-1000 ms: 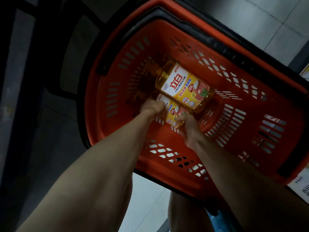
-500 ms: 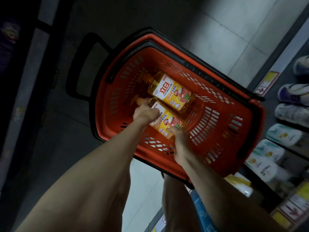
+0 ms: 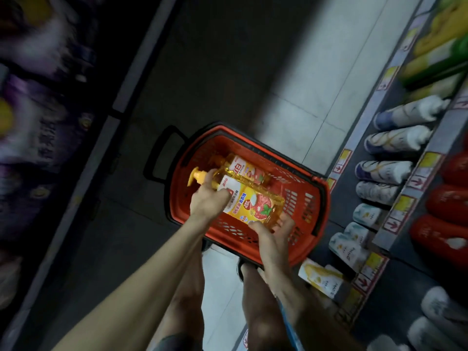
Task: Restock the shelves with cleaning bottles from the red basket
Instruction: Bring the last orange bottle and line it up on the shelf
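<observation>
Both our arms reach forward and down over the basket (image 3: pixel 321 198). Our left hand (image 3: pixel 207 201) wraps round the shoulder of a yellow bottle (image 3: pixel 254 204), its fingers curled just below the orange pump (image 3: pixel 196 175). Our right hand (image 3: pixel 273 230) cups the bottle's base, thumb on one side and fingers curled up round the other. The bottle lies tilted between the two hands, over the middle of the basket, pump towards the basket's black handle (image 3: pixel 157 158) and label up.

Inside the basket a second bottle (image 3: pixel 243 167) of the same kind lies on its side, just beyond the held one and partly hidden by it.

The basket stands on the floor (image 3: pixel 316 97). Just right of it run the shelves (image 3: pixel 428 160), carrying white bottles (image 3: pixel 379 171) and, further from the basket, red bottles (image 3: pixel 448 203). The goods left of the basket are too blurred to tell.
</observation>
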Motion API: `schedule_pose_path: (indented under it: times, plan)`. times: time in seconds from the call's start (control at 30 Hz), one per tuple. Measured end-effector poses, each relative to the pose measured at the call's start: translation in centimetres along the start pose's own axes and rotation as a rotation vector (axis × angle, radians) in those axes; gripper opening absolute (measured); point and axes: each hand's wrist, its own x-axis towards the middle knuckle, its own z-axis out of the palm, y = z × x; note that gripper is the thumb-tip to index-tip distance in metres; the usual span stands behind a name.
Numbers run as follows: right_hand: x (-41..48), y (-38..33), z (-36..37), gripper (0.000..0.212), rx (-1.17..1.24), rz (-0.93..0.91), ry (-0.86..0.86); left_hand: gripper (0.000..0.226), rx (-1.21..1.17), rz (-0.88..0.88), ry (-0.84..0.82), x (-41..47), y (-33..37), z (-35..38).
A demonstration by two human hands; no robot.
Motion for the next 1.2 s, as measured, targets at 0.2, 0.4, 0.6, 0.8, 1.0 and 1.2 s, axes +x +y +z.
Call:
schedule_pose_path:
  times: [0.2,0.4,0.6,0.8,1.0,1.2]
  plan:
    - [-8.5,-9.2,-3.0,0.064,0.051,-0.168,-0.088,0.068,-0.137,0.143,0.044,-11.5,6.7,-6.5]
    - [-16.5,-19.3,-4.8,0.052,0.185,-0.379,-0.066,0.064,-0.114,0.363,0.168,-23.6,13.8,-13.4]
    - [-24.4,-27.9,-8.9,0.068,0.246,-0.589,-0.250,0.060,-0.035,0.605,0.379,-36.7,18.3,-19.6]
    - [-30.2,-33.6,-12.7,0.088,0.081,-0.768,-0.415,0.060,0.100,0.851,0.535,-46.2,20.4,-23.4]
    - [-33.1,-37.1,-12.9,0.106,0.363,-0.622,-0.627,0.090,-0.180,1.216,0.681,-49.8,21.3,-22.3]
    - [-36.8,-38.9,-12.8,0.059,0.439,-0.546,-0.869,0.072,-0.769,1.112,0.161,-51.9,21.7,-20.3]
